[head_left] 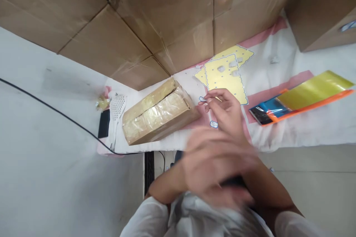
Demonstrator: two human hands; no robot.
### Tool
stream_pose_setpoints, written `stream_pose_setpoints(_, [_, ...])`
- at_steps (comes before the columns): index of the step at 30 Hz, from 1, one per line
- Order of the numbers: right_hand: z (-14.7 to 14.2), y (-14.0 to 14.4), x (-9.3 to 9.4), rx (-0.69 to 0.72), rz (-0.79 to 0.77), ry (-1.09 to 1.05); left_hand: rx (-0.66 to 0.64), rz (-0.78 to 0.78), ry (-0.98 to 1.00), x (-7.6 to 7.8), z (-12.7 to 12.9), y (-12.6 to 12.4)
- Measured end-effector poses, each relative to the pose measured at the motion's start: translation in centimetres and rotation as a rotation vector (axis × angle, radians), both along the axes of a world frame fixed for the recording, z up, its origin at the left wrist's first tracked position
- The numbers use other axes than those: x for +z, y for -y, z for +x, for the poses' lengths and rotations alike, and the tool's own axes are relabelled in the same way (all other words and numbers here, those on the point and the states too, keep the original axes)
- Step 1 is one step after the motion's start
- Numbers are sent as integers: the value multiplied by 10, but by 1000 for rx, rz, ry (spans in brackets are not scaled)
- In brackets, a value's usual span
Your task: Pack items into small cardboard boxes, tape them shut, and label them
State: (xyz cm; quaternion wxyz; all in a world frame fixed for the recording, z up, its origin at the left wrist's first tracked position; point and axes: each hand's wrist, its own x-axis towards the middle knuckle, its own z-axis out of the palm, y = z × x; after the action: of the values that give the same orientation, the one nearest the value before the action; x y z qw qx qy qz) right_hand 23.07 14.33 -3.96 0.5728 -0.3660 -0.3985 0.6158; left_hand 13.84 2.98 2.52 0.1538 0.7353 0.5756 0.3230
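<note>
Between the right hand's point(225, 109) pinched fingertips sits a small blue-edged sticker point(202, 99), its long axis pointing left toward the taped box point(158, 113); any writing is unreadable. Blurred, the left hand point(217, 166) hides its finger state.

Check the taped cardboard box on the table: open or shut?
Shut. The cardboard box lies on the table with its flaps closed under glossy tape; no contents show.

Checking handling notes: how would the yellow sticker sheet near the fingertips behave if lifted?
The yellow sticker sheet looks thin and flat, so probably floppy and light. Its punched-out holes suggest it could tear. The right hand reaches beside it.
</note>
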Motion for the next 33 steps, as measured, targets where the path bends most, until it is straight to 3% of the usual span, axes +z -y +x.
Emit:
stream_pose_setpoints(1, [-4, -3, -1, 8, -22, -25, 31, 111, -68, 5, -17, -7])
stream_pose_setpoints(3, [-10, -5, -5, 25, -56, -67, 226, 207, -250, 14, -56, -19])
stream_pose_setpoints(5, [-14, -3, -12, 39, -67, -95, 477, 71, -412, 17, -90, -24])
stream_pose_setpoints(6, [-16, -2, -16, 52, -68, -99, 527, -1, -462, 17, -103, -23])
stream_pose_setpoints(9, [-19, 3, -23, 111, -71, -95, 516, -105, -509, 13, -123, -15])
stream_pose_setpoints(16, [-29, 14, -20, 265, -121, -133, 451, -74, -525, 12, -122, -5])
stream_pose_setpoints(26, [-29, 19, -26, 296, -98, -134, 394, -59, -525, 14, -120, 8])
stream_pose_setpoints(30, [-27, 24, -24, 246, 29, -29, 397, -42, -535, 14, -118, 8])
stream_pose_setpoints(33, [-24, 26, -21, 201, 248, 105, 399, -39, -535, 13, -118, 8])
